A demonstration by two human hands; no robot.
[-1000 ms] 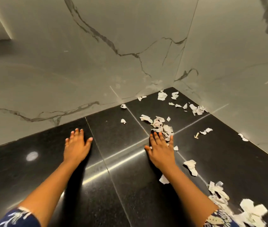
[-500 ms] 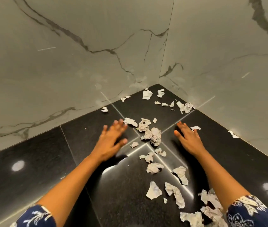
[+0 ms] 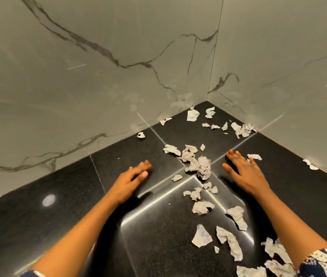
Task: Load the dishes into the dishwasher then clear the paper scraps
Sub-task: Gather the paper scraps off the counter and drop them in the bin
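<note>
Torn white paper scraps lie scattered over a glossy black countertop (image 3: 58, 196) in a corner. A crumpled clump of scraps (image 3: 200, 165) sits between my two hands. My left hand (image 3: 130, 180) lies flat on the black surface to the left of the clump, fingers straight, holding nothing. My right hand (image 3: 242, 170) lies flat to the right of it, fingers spread; a small scrap (image 3: 254, 156) sits by its fingertips. More scraps (image 3: 236, 216) trail toward me along my right forearm, and others (image 3: 192, 114) rest deep in the corner.
Two grey marble walls (image 3: 98, 76) meet at the corner behind the scraps. One scrap (image 3: 310, 164) lies against the right wall. A pale light reflection (image 3: 48, 199) shows on the black surface at left.
Both hands have moved from a spot left of the pile to either side of the central clump. In the last half second the hands shifted only slightly.
</note>
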